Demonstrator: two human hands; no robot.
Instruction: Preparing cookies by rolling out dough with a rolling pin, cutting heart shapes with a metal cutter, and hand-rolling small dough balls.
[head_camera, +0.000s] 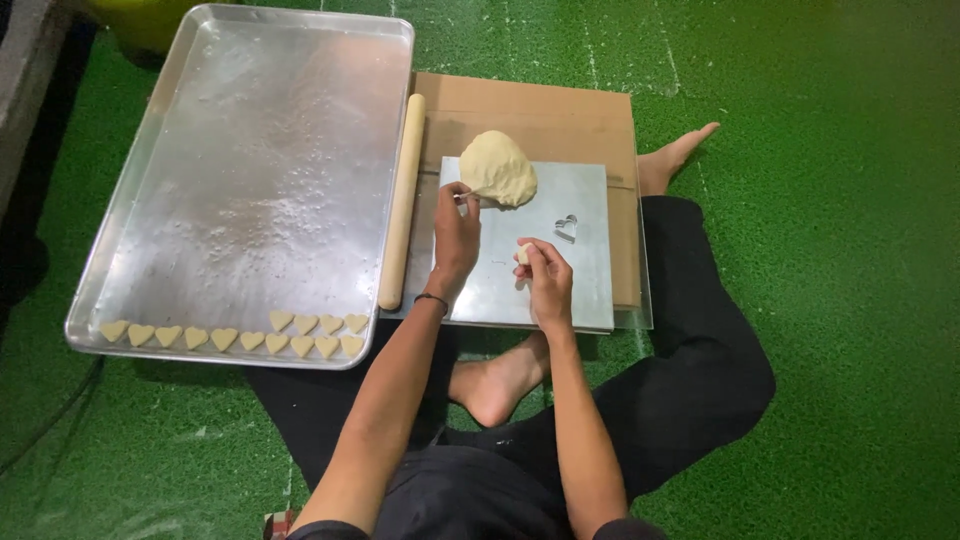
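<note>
Nearest the camera, the person's black-clad torso and crossed legs fill the bottom of the view, one bare foot (497, 385) tucked under the forearms, all of it on a green turf floor (820, 300). Far left lies a large metal baking tray (250, 170), its surface bare apart from a row of heart-shaped dough pieces (235, 337) lined along the near edge, doubling to two rows at the right end. Just beside the tray's right rim, a wooden rolling pin (402, 200) lies lengthwise on the edge of a sheet of brown cardboard (540, 105). On that cardboard sits a smaller square metal plate (570, 280). The left hand (455, 235), with a dark band at the wrist, reaches to the plate's far left part; its fingers are pressed together, pinching at the near edge of a pale lump of dough (498, 167) that rests on the plate's far edge. To the right, the right hand (546, 280) hovers over the middle of the plate, its fingers curled together and pinching a small bit of dough (523, 253). Just right of that, a heart-shaped metal cutter (566, 227) lies on the plate, apart from both hands. Further right, the other bare foot (675, 158) stretches past the cardboard's edge.
</note>
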